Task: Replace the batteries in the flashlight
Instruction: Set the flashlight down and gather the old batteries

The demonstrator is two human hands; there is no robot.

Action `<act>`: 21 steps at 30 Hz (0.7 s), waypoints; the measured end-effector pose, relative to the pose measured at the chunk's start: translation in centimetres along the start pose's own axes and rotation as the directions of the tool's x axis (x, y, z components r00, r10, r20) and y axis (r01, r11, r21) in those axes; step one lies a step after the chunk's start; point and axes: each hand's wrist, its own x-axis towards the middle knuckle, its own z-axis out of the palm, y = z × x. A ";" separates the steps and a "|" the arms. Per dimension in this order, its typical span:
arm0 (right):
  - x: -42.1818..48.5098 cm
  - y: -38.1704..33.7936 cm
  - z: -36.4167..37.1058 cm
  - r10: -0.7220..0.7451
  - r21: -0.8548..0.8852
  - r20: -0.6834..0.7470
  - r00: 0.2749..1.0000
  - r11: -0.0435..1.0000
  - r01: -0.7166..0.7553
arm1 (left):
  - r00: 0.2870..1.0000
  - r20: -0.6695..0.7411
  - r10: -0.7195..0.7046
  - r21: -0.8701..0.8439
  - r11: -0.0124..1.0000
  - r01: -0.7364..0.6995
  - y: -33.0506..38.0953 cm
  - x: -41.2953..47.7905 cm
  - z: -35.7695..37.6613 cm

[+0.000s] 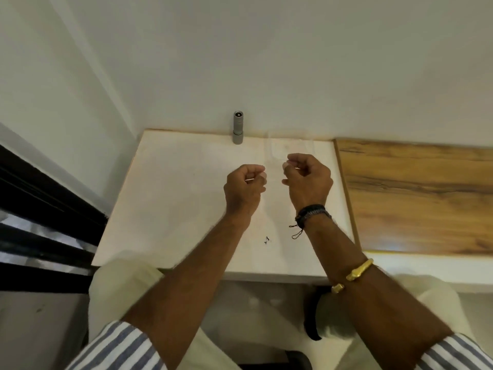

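My fingers (259, 178) are curled inward on both sides, each set drawn into a loose fist with the tips tucked toward the palm. I see nothing gripped in either, though I cannot tell if something small is hidden inside. My left hand (245, 188) and my right hand (309, 178) hover side by side in the middle of the frame, close but not touching, above the white table (173, 204).

The flashlight (238, 128) is well apart from both hands, in the upper middle of the frame. It is grey and stands upright at the far edge of the table, right against the white wall (293, 62), with its lens end up.

A black cord bracelet (312, 212) wraps my right wrist, and a gold bangle (358, 271) sits further down that forearm. Striped sleeves (120, 345) show at the bottom corners of the frame. A few small dark specks (266, 240) lie on the table between my forearms. To the right of the table is a wood-grain surface (416, 196), and dark bars (40, 209) run along the left edge of the frame.
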 end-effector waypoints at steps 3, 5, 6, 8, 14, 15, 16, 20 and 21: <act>-1.0 0.8 -4.0 0.036 -0.024 -0.019 0.999 0.999 -0.037 | 0.992 0.103 -0.073 0.035 0.997 0.069 -0.8 -2.6 1.8; -1.3 1.7 -6.7 0.079 -0.070 -0.055 0.995 0.994 -0.082 | 0.979 0.173 -0.107 0.090 0.992 0.092 -1.5 -4.0 3.2; -1.5 2.3 -8.0 0.106 -0.105 -0.074 0.992 0.988 -0.113 | 0.973 0.204 -0.110 0.130 0.988 0.085 -1.9 -4.5 3.9; -1.9 4.2 -10.2 0.155 -0.192 -0.111 0.982 0.966 -0.174 | 0.960 0.259 -0.108 0.209 0.977 0.054 -2.3 -5.2 5.4; -3.1 7.8 -12.9 0.226 -0.508 -0.067 0.972 0.830 -0.228 | 0.901 0.430 -0.051 0.488 0.853 -0.184 -2.2 -4.5 9.5; -3.1 8.1 -12.8 0.235 -0.548 -0.056 0.970 0.805 -0.227 | 0.886 0.461 -0.051 0.523 0.822 -0.224 -2.1 -4.2 10.1; -3.1 8.4 -12.6 0.247 -0.574 -0.053 0.968 0.785 -0.232 | 0.869 0.492 -0.054 0.553 0.791 -0.264 -2.1 -3.9 10.5; -2.6 10.0 -11.7 0.253 -0.632 -0.066 0.965 0.738 -0.237 | 0.774 0.628 -0.086 0.627 0.645 -0.437 -2.0 -3.0 11.7; -2.4 10.1 -11.6 0.245 -0.639 -0.070 0.967 0.733 -0.232 | 0.756 0.648 -0.092 0.632 0.618 -0.467 -1.9 -2.9 12.0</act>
